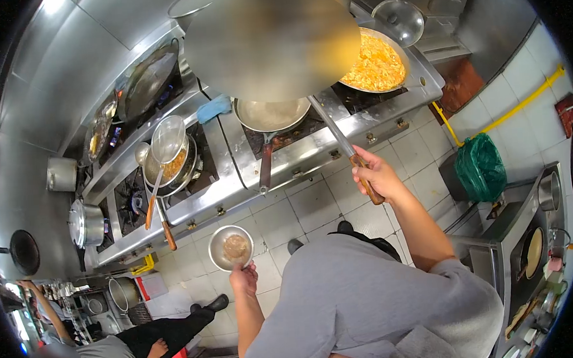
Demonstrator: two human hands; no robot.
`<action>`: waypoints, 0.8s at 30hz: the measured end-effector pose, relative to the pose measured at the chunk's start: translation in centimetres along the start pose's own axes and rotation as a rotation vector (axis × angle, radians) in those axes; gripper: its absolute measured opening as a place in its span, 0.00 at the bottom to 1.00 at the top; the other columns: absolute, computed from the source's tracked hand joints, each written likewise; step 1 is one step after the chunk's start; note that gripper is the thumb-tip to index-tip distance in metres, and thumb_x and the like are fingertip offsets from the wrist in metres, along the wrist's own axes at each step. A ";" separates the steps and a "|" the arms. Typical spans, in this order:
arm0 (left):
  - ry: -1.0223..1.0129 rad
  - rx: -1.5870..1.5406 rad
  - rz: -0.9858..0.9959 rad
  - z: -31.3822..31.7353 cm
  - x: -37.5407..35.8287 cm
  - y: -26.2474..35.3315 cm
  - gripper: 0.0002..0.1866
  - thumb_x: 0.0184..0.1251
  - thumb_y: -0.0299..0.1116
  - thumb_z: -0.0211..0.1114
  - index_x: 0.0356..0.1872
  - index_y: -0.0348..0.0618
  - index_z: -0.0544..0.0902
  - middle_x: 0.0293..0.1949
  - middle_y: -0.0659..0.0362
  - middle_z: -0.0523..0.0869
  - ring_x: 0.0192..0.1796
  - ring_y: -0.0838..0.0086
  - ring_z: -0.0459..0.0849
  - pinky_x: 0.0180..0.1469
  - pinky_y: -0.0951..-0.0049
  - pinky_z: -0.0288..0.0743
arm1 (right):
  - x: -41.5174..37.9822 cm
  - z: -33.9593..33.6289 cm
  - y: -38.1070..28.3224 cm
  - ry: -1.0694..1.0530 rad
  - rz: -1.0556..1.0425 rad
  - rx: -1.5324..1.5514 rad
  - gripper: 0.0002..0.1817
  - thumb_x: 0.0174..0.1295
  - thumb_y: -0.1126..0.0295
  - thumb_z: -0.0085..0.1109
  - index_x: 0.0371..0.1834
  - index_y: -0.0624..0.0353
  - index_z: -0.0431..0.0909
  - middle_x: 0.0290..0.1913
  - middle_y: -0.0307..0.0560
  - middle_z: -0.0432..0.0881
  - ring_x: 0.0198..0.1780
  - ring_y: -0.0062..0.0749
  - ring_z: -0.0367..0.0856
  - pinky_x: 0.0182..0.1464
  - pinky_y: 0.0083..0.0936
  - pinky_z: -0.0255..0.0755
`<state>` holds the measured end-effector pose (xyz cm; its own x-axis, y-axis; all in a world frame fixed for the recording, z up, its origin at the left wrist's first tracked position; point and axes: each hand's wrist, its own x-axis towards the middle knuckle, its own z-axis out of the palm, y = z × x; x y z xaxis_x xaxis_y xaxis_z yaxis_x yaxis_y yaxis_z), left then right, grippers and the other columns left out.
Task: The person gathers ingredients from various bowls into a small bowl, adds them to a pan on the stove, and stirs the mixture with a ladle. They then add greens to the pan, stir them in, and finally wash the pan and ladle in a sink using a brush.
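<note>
My left hand [244, 278] grips the rim of a small metal bowl [222, 265] with a light brown substance at its bottom. My right hand [377, 177] is wrapped round the wooden grip of a long metal-shafted utensil [336, 133]. A blurred patch covers the far end of that utensil, so its head cannot be made out. On the stove, near the shaft, sits a frying pan [272, 122] with its dark handle toward me. To its right stands a wide pan of orange-yellow chopped food [377, 61], partly hidden by the blur.
A strainer [168, 138] lies across a pot at the left burners. A blue cloth [214, 109] rests on the stove [220, 158]. At the lower left is another person [108, 355]. A green-lined bin [480, 167] and a side counter [497, 233] are on the right.
</note>
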<state>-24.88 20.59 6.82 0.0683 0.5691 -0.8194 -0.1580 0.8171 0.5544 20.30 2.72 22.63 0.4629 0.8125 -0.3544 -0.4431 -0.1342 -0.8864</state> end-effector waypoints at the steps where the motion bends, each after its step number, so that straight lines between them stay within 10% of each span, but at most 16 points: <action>1: -0.021 0.014 0.063 1.2 -0.3 1.3 0.14 0.73 0.36 0.51 0.49 0.36 0.75 0.31 0.55 0.83 0.28 0.73 0.79 0.28 0.77 0.71 | -0.5 -0.4 -0.1 0.002 -0.001 0.008 0.40 0.66 0.76 0.56 0.80 0.54 0.51 0.28 0.39 0.76 0.19 0.22 0.73 0.22 0.20 0.69; 14: -0.365 0.253 0.325 22.9 -1.0 12.4 0.12 0.72 0.41 0.54 0.31 0.47 0.77 0.23 0.65 0.78 0.25 0.76 0.76 0.26 0.75 0.68 | -18.4 -12.2 0.4 0.088 -0.263 0.377 0.40 0.67 0.80 0.57 0.81 0.47 0.51 0.32 0.42 0.77 0.23 0.22 0.75 0.25 0.21 0.72; 24: -0.545 0.590 0.327 37.2 1.0 15.7 0.12 0.74 0.40 0.57 0.40 0.42 0.80 0.24 0.65 0.81 0.21 0.82 0.77 0.20 0.83 0.69 | -34.7 -17.4 11.9 1.393 -0.526 -0.003 0.39 0.64 0.77 0.54 0.80 0.51 0.52 0.28 0.32 0.71 0.23 0.15 0.69 0.23 0.16 0.70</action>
<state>9.36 37.41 20.12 0.5953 0.6247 -0.5054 0.2746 0.4329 0.8586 12.30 -36.95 19.18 0.9099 -0.4148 0.0073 0.0045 -0.0077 -1.0000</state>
